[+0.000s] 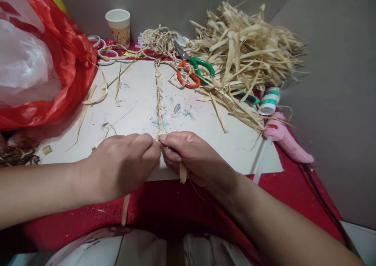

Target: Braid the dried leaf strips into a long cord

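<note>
A thin braid of dried straw-like strips [159,97] runs down the middle of a stained white board [129,113]. At its near end, my left hand [125,164] and my right hand [190,156] meet, both closed with fingers pinched. One loose strip [125,209] hangs below my left hand. Another short strip end [183,173] sticks out under my right fingers. The braid's far end joins a tangle of finished cord [158,39] at the back. My left fingertips are mostly hidden behind the back of the hand.
Scissors [190,68] and a heap of dried strips [243,47] lie at the back right. A pink glue gun [288,139] rests on the right by a tape roll [269,101]. A paper cup [118,27] stands behind; a red plastic bag [79,58] fills the left.
</note>
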{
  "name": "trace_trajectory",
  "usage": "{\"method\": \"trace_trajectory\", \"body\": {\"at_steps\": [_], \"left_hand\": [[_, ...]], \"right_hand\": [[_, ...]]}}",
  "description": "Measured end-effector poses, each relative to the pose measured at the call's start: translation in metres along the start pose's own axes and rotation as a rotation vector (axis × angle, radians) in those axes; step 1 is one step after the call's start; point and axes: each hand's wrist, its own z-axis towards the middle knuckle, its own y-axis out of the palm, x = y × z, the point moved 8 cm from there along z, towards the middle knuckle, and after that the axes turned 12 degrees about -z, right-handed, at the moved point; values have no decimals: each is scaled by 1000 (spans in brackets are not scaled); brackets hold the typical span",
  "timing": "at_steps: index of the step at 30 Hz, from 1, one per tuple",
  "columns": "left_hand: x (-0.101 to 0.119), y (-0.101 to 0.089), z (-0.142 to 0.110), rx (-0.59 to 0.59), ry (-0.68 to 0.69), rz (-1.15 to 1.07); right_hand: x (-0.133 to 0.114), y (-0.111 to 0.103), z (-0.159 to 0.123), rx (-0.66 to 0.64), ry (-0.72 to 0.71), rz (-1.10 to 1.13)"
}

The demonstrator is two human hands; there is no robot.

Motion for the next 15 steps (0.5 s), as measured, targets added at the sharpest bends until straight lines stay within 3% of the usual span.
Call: {"method": "trace_trajectory", "body": {"at_steps": [5,11,15], "left_hand": [[14,-5,0,91,60,105],[26,2,-4,100,121,140],[39,7,-13,37,219,98]], "right_hand": [[2,1,-1,16,-14,22],[6,4,-4,52,-29,71],[7,5,-3,66,-16,120]]}}
